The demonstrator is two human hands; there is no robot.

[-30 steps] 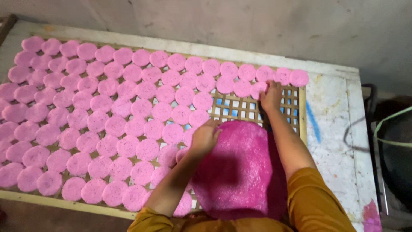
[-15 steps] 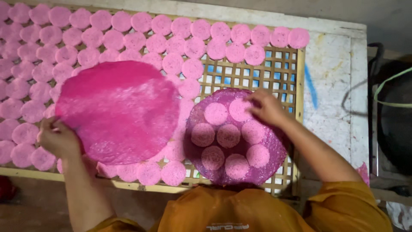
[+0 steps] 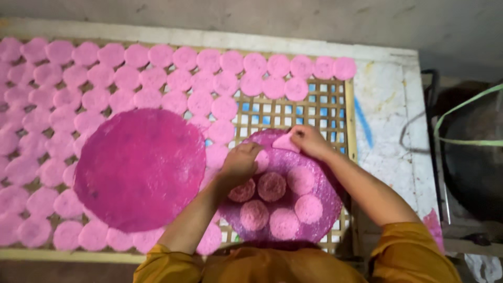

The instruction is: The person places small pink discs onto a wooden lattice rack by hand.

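Right hand (image 3: 309,140) pinching one small pink disc (image 3: 286,142) by its edge, fingers closed on it, lifting it just off the far rim of the round pink mesh tray (image 3: 329,198). Left hand (image 3: 240,163) curled, fingertips pressed down on another small disc (image 3: 261,160) at the tray's left edge; whether gripping or merely touching, cannot tell. On the tray, below both hands, six more small round discs (image 3: 272,186), some darker and some paler pink, lying close together without overlap. Just left of the tray, a second round mesh tray (image 3: 139,169), deep magenta, lying flat on top of the rows. Beneath everything, a bamboo lattice rack (image 3: 293,112), bare near the right hand, elsewhere covered by tight rows of pale pink discs (image 3: 126,78). Right of the rack, a white worn tabletop (image 3: 390,115) with a blue streak. Orange sleeves (image 3: 414,257) at the bottom edge.
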